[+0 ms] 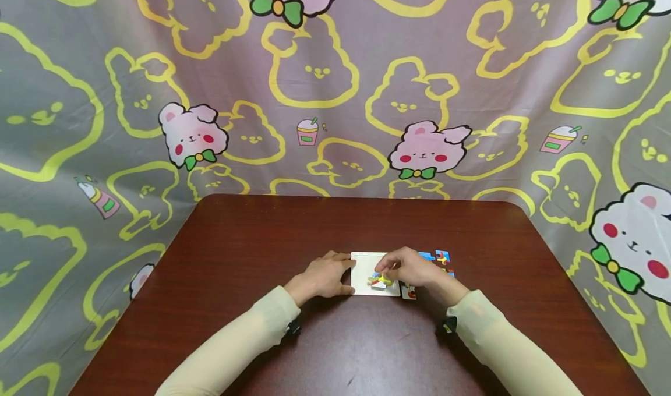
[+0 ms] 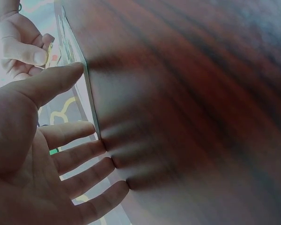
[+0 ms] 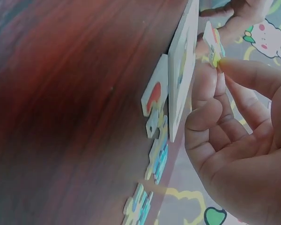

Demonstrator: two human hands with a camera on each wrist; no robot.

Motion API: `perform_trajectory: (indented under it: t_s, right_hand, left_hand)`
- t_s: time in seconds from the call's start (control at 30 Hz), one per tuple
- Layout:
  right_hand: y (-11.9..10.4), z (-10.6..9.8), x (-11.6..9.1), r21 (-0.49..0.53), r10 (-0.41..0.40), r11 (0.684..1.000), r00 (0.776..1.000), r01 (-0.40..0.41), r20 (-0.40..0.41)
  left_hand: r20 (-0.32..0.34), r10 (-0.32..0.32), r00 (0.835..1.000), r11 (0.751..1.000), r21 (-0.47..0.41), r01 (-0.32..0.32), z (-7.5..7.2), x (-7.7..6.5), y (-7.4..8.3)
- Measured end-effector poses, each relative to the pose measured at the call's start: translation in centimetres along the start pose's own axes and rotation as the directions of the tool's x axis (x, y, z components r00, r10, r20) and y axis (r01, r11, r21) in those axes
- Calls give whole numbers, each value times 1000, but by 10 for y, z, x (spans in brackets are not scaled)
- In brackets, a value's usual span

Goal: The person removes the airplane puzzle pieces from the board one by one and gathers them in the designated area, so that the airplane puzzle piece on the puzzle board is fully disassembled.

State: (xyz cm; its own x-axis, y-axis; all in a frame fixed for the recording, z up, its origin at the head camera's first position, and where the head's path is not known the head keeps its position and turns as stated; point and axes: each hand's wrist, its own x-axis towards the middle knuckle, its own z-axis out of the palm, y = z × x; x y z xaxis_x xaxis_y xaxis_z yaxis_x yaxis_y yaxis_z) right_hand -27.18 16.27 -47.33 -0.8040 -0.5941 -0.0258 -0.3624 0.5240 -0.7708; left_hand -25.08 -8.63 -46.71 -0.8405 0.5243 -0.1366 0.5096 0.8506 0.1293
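Observation:
A flat, pale puzzle tray [image 1: 360, 275] with a raised rim lies on the table. My left hand [image 1: 326, 276] rests at its left side, thumb and fingers fairly straight and spread; in the left wrist view the thumb tip and index finger [image 2: 68, 133] meet the tray's edge. Over the tray, my right hand [image 1: 411, 268] pinches a colourful jigsaw piece [image 3: 213, 42] between thumb and fingertips. That piece is tilted and stands off the tray surface in the right wrist view. Some printed colour shows inside the tray, partly covered by the right hand.
Several loose jigsaw pieces lie right of the tray, among them a blue one [image 1: 442, 257] at the back and one with red [image 1: 408, 292] by the near right corner. The right forearm partly covers others. A patterned cloth [image 1: 335, 151] hangs behind the brown table [image 1: 262, 233].

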Motion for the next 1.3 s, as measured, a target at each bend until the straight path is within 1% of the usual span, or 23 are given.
perform_trajectory:
  t_s: [0.13, 0.27, 0.47, 0.7, 0.9, 1.07, 1.13, 1.3]
  right_hand:
    - [1, -5, -4, -20, -17, 1000, 1000, 17, 3]
    - [3, -10, -9, -36, -3, 999, 1000, 3, -12]
    - [8, -18, -17, -10, 22, 1000, 999, -22, -35]
    - [20, -27, -28, 23, 102, 995, 995, -102, -2]
    - [24, -36, -39, 11, 135, 991, 991, -135, 27]
    - [29, -40, -46, 15, 185, 982, 982, -186, 31]
    - [31, -42, -49, 15, 200, 980, 979, -200, 28]
    - [37, -47, -57, 46, 205, 977, 978, -207, 37]
  left_hand:
    - [9, -5, 1000, 1000, 3, 5, -1, 0, 0]
    - [9, -4, 1000, 1000, 1, 4, 0, 0, 0]
    - [9, -1, 1000, 1000, -1, 1, -1, 0, -2]
    - [17, 4, 1000, 1000, 1, -4, 0, 1, -2]
    - [20, 0, 1000, 1000, 0, 0, 0, 0, -1]
    - [18, 0, 1000, 1000, 0, 0, 0, 0, -1]
    - [17, 2, 1000, 1000, -1, -2, 0, 0, -1]
    - [19, 2, 1000, 1000, 3, -2, 0, 0, -1]
